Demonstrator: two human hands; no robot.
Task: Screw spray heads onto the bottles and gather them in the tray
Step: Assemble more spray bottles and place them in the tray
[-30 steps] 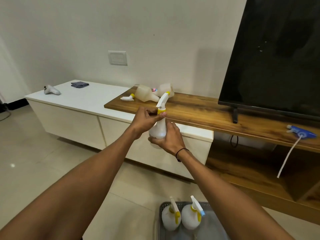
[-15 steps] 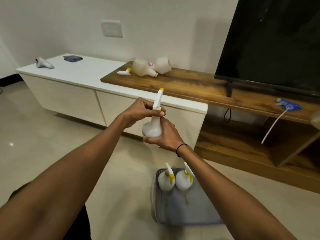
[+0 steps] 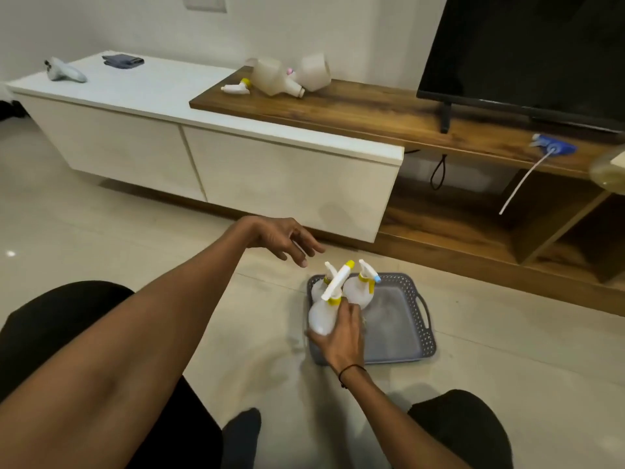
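My right hand [image 3: 341, 336] grips one bottle [image 3: 323, 316] over the tray's [image 3: 406, 353] left edge, two bottles [image 3: 358, 292] inside; my left hand [image 3: 280, 238] hangs open.

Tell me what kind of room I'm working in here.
Most likely a home living room: a flat-screen TV stands on a long wooden shelf over a white low cabinet, with a glossy tiled floor.
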